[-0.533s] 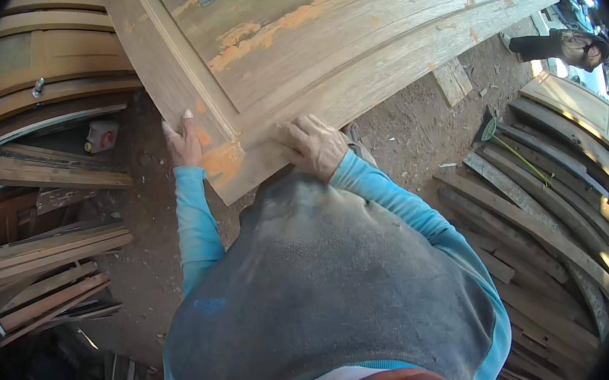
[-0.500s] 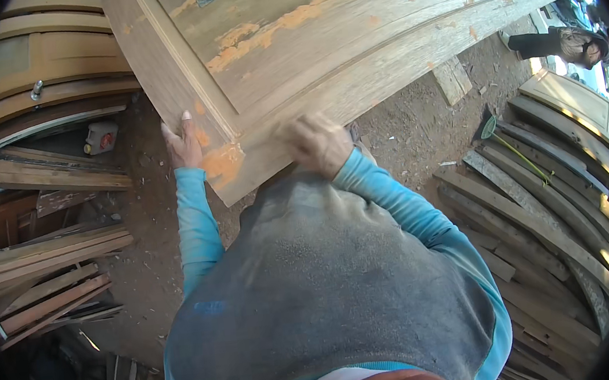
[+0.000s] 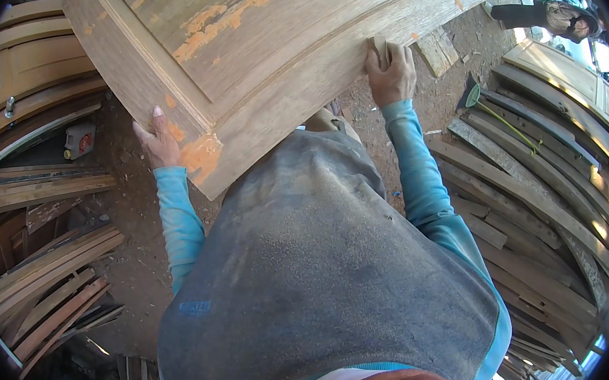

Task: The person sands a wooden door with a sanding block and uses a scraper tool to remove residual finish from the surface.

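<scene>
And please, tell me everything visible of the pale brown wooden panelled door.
The pale brown wooden panelled door lies roughly flat, cut off by the picture's upper edge; its supports are hidden. It has moulded, recessed panels and orange filler-like patches, one near its closest corner. The left grip touches its left edge; the right grip, around a small tan piece, is at its near edge.

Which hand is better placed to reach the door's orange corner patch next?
Likely the left hand: it touches the door beside the patch, while the right hand is farther off.
</scene>
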The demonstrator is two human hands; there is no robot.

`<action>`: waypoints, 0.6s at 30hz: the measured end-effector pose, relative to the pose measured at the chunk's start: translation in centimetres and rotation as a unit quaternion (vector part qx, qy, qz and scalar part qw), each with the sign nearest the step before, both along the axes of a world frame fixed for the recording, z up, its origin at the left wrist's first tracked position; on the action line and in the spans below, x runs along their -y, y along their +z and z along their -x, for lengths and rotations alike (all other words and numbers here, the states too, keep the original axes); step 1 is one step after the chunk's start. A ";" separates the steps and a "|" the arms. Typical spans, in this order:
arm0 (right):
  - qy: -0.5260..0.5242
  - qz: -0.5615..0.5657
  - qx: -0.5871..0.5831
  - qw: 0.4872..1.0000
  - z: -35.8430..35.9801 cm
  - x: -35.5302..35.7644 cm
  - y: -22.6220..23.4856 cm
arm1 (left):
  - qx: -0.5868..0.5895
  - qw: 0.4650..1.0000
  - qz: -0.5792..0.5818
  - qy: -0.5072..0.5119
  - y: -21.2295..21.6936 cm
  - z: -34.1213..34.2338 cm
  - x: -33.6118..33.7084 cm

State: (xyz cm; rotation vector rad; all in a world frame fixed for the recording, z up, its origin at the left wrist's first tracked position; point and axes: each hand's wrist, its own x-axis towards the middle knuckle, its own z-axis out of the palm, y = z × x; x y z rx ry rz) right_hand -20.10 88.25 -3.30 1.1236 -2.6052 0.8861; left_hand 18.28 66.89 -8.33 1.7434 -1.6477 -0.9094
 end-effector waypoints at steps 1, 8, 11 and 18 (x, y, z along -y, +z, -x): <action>0.056 0.002 -0.014 0.998 -1.2 -0.8 -0.4 | 0.008 1.000 0.002 0.001 0.0 0.1 0.0; -0.046 0.020 0.029 0.998 0.1 0.2 -0.1 | 0.027 1.000 -0.002 0.016 1.0 0.5 -0.7; 0.098 0.024 -0.007 0.995 -3.8 -0.8 -0.7 | 0.027 0.999 -0.013 0.022 1.0 1.2 -0.3; -0.149 -0.068 0.078 0.983 9.1 -1.3 -1.4 | 0.029 1.000 0.003 0.002 1.0 0.4 -0.1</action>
